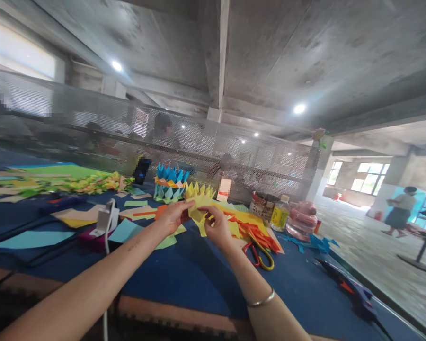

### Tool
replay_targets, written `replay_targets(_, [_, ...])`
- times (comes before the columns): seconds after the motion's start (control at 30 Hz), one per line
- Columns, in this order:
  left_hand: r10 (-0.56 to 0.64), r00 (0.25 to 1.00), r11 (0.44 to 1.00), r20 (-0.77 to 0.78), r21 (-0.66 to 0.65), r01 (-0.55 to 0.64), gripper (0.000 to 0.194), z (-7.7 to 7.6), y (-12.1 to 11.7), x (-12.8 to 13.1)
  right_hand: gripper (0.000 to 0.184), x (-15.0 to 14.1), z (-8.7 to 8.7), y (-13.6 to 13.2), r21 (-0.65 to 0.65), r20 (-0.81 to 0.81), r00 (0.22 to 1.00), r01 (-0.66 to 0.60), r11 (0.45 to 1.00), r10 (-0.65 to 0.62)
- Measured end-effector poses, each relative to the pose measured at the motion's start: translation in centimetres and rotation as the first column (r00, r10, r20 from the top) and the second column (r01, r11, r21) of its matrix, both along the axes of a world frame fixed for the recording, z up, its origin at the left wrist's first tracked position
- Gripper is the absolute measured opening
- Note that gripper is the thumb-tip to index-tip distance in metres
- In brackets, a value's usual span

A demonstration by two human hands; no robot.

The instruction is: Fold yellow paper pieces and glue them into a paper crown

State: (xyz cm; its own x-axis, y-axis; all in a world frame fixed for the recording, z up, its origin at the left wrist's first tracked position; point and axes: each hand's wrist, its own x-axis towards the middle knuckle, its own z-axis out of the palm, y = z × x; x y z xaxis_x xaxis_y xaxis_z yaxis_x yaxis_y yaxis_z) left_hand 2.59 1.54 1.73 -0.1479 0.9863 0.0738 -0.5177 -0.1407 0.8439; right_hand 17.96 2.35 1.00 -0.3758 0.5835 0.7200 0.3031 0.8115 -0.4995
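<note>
Between my hands is a piece of yellow paper point(198, 214), held up over the blue tabletop point(199, 289). My left hand point(176, 217) pinches its left edge between thumb and fingers. My right hand point(217, 227), with a bangle on the wrist, has its curled fingers on the right side of the sheet. Just behind stands a yellow folded-paper crown point(200, 190) with pointed tips. To its left is a stack of blue, orange and teal pointed paper rings point(168, 184). Scissors point(261, 253) with red and yellow handles lie right of my right hand, beside orange paper strips point(257, 232).
A glue gun point(355, 289) lies near the right edge. A yellow-labelled bottle point(279, 213) and a pink container point(301, 220) stand behind. At left are a white charger point(107, 218) with its cable, blue paper point(33, 239) and paper scraps point(102, 182). A perforated screen point(270, 161) rises behind.
</note>
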Motion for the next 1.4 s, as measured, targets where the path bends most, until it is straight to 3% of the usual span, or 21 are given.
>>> replay_targets(0.37, [-0.016,0.998,0.999,-0.062,0.039,0.019,0.011,-0.6,0.6,-0.2,0.009,0.1,0.0,0.8,-0.013,-0.021,0.999,0.03,0.999,-0.03])
replay_targets(0.7, [-0.064,0.987,0.993,-0.144,0.089,0.077,0.026,-0.4,-0.5,0.8,0.014,0.1,0.0,0.7,-0.142,-0.158,0.978,0.112,0.983,-0.135])
replay_targets(1.4, [-0.06,0.973,0.99,-0.225,0.115,0.088,0.027,-0.3,-1.0,1.2,0.018,-0.1,-0.1,0.5,-0.142,-0.202,0.964,0.146,0.979,-0.173])
